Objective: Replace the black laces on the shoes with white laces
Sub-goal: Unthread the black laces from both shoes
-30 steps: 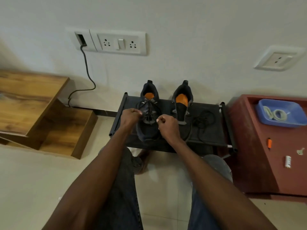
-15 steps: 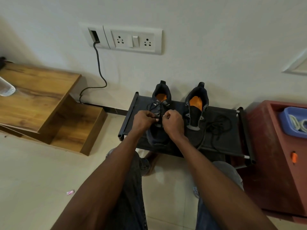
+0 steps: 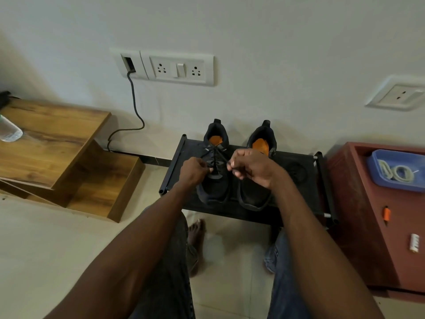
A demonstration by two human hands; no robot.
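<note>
Two black shoes with orange insoles stand side by side on a low black rack (image 3: 303, 203). The left shoe (image 3: 215, 187) still carries its black lace (image 3: 216, 155), crossed over the tongue. My left hand (image 3: 193, 172) pinches the lace at the shoe's left side. My right hand (image 3: 251, 166) pinches the other lace strand, pulled up and to the right over the right shoe (image 3: 254, 194). A loose black lace (image 3: 296, 171) lies coiled on the rack to the right. White laces (image 3: 395, 172) sit in a blue tray (image 3: 377, 178) on the red cabinet.
A red cabinet (image 3: 368, 226) stands right of the rack, with an orange item (image 3: 386, 214) and a small white item (image 3: 414, 242) on top. Wooden stepped shelves (image 3: 69, 157) are on the left. A cable (image 3: 132, 107) hangs from the wall socket. My knees and a bare foot (image 3: 195, 236) are below.
My right hand has moved right and up, drawing the lace strand out from the left shoe. My left hand stays at the shoe. The camera has shifted a little.
</note>
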